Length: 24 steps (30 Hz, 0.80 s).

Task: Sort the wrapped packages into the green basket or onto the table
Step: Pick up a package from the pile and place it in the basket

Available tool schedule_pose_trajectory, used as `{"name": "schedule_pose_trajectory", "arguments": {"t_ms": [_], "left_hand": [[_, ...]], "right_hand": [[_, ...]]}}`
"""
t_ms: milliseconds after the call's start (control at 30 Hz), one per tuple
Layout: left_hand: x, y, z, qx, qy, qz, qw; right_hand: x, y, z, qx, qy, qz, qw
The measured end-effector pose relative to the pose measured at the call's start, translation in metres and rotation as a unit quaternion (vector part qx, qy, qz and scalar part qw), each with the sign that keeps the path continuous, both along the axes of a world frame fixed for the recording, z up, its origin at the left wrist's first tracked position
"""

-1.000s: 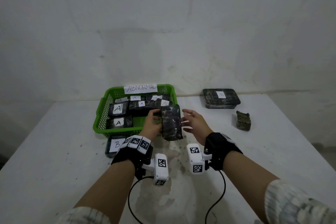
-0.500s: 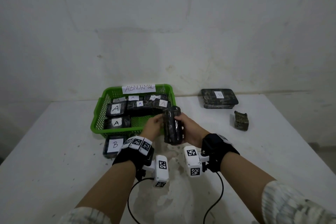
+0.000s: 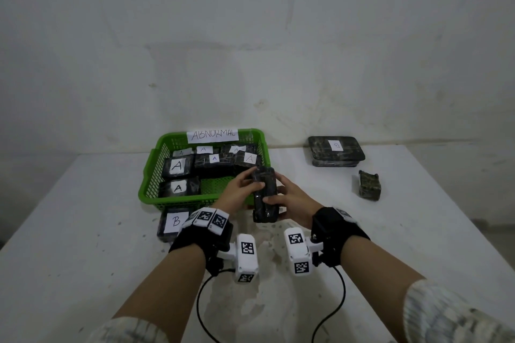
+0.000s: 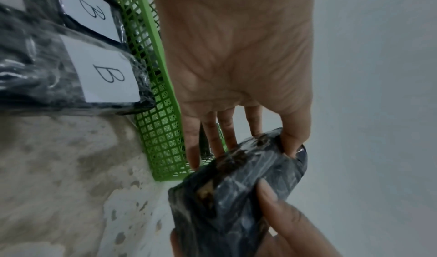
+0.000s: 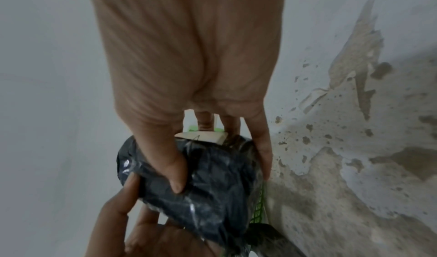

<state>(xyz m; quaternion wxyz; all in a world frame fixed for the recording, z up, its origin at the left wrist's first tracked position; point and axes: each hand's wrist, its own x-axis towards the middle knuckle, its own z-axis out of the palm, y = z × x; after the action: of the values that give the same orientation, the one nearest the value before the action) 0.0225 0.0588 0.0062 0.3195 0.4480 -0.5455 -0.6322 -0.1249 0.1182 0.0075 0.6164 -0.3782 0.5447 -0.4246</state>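
Two hands were wrapped around one dark wrapped package [image 3: 264, 193], which was held up off the table [image 3: 83, 259] just at the near right corner of the green basket [image 3: 152, 192]. The left hand [image 3: 239, 189] was reached forward with the palm turned inward, its thumb laid across the package's top face and its fingers [image 4: 220, 134] curled behind the far end. The right hand [image 3: 289, 202] was brought in from the other side, thumb pressed onto the lower face, fingers [image 5: 263, 149] closed along the edge, so a firm grip was kept from both sides. Both forearms were stretched out low over the table, wrists angled toward each other. Inside the basket, several packages marked A [image 3: 177, 166] were seen lying flat under a paper sign reading ABNORMAL [image 3: 213, 135]. A package marked B [image 3: 174, 221] was lying on the table against the basket's near wall, partly hidden by the left wrist. Far to the right, a flat labelled package [image 3: 335, 151] and a small block-shaped package [image 3: 369, 185] were resting near each other.
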Motion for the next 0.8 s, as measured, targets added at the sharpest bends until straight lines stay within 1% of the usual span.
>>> {"name": "schedule_pose_trajectory", "arguments": {"t_ms": [67, 100, 200, 267, 400, 467, 533, 600, 667, 733, 800], "left_hand": [[-0.0002, 0.0011, -0.003, -0.028, -0.037, -0.011, 0.999], [-0.0004, 0.0018, -0.0026, -0.031, -0.043, -0.008, 0.999], [0.0006, 0.0003, -0.0007, -0.001, -0.006, 0.025, 1.0], [0.0033, -0.0001, 0.0007, 0.019, 0.02, 0.025, 0.999], [0.0039, 0.0011, -0.0053, -0.008, -0.01, -0.013, 1.0], [0.0033, 0.0031, -0.0068, 0.007, 0.018, -0.006, 1.0], [0.0029, 0.0032, -0.008, 0.029, 0.062, 0.016, 0.998], [0.0026, 0.0014, -0.0089, 0.052, 0.082, 0.034, 0.995], [0.0013, 0.0006, -0.0077, 0.072, 0.073, 0.038, 0.994], [-0.0008, -0.0006, -0.007, 0.082, 0.057, 0.042, 0.994], [-0.0037, -0.0015, -0.0053, 0.083, 0.047, 0.043, 0.995]], "right_hand": [[0.001, 0.0006, 0.0002, -0.002, 0.0, 0.002, 1.0], [0.0016, 0.0007, 0.0003, -0.004, 0.002, 0.005, 1.0], [0.0023, 0.0005, -0.0016, -0.013, -0.005, 0.018, 1.0], [0.0014, -0.0006, -0.0027, -0.016, -0.023, 0.015, 0.999], [-0.0001, -0.0031, -0.0014, -0.018, -0.033, -0.025, 0.999], [-0.0001, -0.0024, -0.0004, -0.011, -0.022, -0.027, 0.999], [-0.0007, -0.0004, 0.0019, -0.007, 0.006, -0.01, 1.0], [-0.0024, 0.001, 0.0037, -0.007, 0.03, 0.015, 0.999], [-0.0048, 0.0012, 0.0032, -0.01, 0.03, 0.029, 0.999], [-0.0057, 0.0004, 0.0015, -0.018, 0.039, 0.023, 0.999], [-0.0037, -0.0005, 0.0003, -0.037, 0.084, 0.005, 0.996]]}}
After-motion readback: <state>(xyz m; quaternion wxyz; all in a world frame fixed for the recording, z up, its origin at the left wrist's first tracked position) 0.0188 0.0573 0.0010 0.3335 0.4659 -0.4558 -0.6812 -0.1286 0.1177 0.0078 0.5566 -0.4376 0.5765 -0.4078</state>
